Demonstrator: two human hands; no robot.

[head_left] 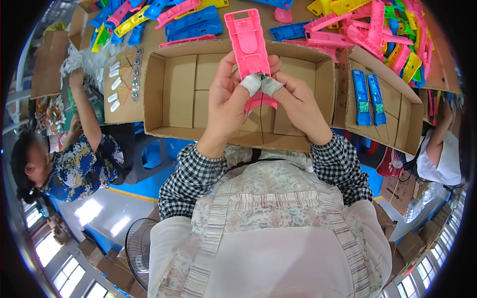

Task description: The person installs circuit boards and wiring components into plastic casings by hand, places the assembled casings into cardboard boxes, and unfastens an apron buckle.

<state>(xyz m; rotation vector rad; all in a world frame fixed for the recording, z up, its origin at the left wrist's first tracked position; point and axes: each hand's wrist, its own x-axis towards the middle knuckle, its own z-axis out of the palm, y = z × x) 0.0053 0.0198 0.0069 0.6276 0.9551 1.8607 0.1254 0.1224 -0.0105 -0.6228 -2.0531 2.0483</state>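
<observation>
A pink plastic shell (247, 39) is held upright over a shallow cardboard box (171, 130). My left hand (228, 94) is closed round its left edge, and my right hand (295, 99) grips its right edge. Both thumbs have white coverings on their tips and press on a small dark green part (263, 76) at the lower middle of the shell. A thin dark wire (262, 119) hangs from there into the box. Fingers behind the shell are partly hidden.
Two blue shells (362, 97) with green boards lie in a smaller box (415, 116) at right. Coloured shells (370, 30) pile up behind. Small wired parts (135, 74) lie at left. Co-workers sit at left (82, 169) and right (442, 149).
</observation>
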